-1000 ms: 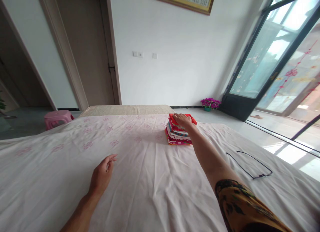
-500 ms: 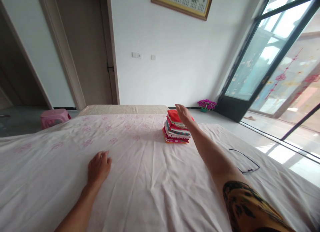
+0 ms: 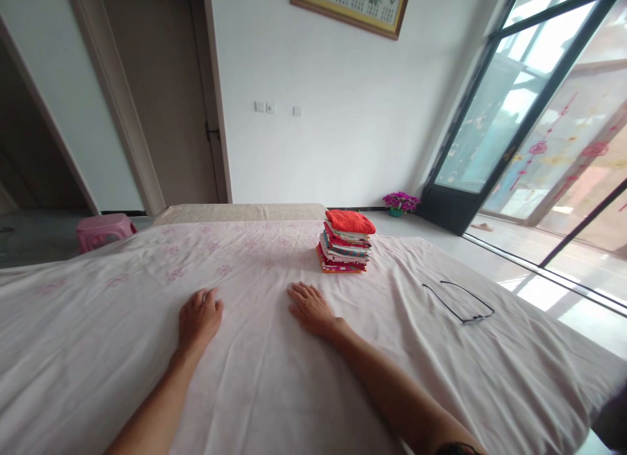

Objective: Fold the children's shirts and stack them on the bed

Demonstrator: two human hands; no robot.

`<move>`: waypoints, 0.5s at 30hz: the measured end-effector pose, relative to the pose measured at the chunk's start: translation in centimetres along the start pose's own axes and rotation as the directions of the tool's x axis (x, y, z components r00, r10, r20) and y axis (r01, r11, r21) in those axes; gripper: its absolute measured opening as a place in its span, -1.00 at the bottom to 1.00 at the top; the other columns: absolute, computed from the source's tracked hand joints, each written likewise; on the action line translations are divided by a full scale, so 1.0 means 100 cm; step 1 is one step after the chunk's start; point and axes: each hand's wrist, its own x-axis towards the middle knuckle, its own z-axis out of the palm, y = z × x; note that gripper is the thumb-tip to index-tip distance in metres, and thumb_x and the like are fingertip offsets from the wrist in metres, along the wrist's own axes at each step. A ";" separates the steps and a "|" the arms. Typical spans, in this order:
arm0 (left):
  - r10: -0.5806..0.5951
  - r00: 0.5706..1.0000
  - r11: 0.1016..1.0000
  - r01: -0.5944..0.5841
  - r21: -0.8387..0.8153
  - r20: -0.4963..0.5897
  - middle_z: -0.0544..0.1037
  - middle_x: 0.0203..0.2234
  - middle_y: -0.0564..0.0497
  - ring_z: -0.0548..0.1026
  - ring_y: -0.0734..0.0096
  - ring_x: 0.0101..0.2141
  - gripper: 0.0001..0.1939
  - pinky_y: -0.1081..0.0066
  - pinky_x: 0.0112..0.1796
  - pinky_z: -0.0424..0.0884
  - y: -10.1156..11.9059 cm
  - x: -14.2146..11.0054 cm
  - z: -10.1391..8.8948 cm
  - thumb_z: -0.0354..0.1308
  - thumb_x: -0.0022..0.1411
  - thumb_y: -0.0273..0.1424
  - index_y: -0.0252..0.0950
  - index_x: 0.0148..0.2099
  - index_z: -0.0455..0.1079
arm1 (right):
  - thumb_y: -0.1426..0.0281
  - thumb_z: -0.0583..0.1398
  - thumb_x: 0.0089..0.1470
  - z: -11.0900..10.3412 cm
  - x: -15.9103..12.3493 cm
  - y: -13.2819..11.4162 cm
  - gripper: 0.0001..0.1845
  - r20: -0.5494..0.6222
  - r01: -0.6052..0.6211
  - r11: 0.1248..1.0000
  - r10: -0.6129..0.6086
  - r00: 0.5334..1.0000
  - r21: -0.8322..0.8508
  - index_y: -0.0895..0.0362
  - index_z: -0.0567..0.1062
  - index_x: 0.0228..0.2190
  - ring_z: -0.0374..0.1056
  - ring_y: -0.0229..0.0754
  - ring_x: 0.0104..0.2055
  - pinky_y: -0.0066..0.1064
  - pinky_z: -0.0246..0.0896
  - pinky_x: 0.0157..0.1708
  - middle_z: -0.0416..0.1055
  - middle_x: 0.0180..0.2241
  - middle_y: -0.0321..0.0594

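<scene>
A neat stack of folded cloths (image 3: 345, 246) stands on the pale, flower-printed sheet (image 3: 245, 363), a bright red folded cloth (image 3: 351, 221) on top. My right hand (image 3: 311, 307) lies palm down on the sheet, just in front of the stack and apart from it, fingers stretched out and holding nothing. To the left, my left hand (image 3: 200, 318) rests on the sheet with its fingers loosely bent and a little apart. Nothing shows in it.
Eyeglasses (image 3: 465, 305) with their temples unfolded lie on the sheet at the right. Beyond the sheet are a pink plastic stool (image 3: 104, 230) at the left and a pot of purple flowers (image 3: 400, 203) by the wall. A glass door (image 3: 490, 102) stands at the right.
My right hand has left the top of the cloth stack and come down onto the sheet, nearer and to the left. My left hand has hardly moved. The stack stays in place.
</scene>
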 end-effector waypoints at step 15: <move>-0.016 1.000 1.000 0.016 -0.024 -0.008 0.44 0.09 -0.21 0.38 0.15 0.09 -0.58 0.22 0.08 0.23 0.004 -0.006 -0.009 -0.08 0.36 -0.33 -0.31 0.17 0.38 | 0.24 0.04 0.29 0.004 0.004 -0.007 -0.49 -0.114 -0.028 0.998 0.022 0.993 -0.053 0.11 0.36 0.20 0.10 -0.10 0.31 -0.23 -0.14 0.30 0.27 0.26 -0.12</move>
